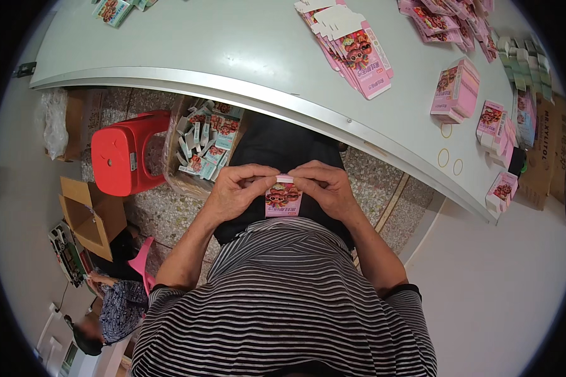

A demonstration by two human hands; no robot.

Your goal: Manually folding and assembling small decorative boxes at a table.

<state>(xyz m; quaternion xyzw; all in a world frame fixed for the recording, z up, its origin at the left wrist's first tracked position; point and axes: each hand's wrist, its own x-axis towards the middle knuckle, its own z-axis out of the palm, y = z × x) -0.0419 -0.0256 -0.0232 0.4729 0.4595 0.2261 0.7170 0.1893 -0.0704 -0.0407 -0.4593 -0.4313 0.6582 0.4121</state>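
A small pink printed carton (283, 200) is held over my lap, its white end flap toward the table. My left hand (242, 188) pinches the carton's far left corner between thumb and fingers. At the far right corner, my right hand (324, 185) grips it the same way. Both thumbs lie near the white flap. Whether anything is inside the carton cannot be seen. Ahead on the table, a fanned stack of flat pink cartons (366, 60) lies beyond my hands.
The pale table (201, 44) has a metal front edge. Pink cartons (456, 91) stand at its right, near rubber bands (444, 157). Below sit a box of green-and-white cartons (204, 138) and a red stool (116, 157). Another person (119, 308) is at lower left, by an open cardboard box (91, 217).
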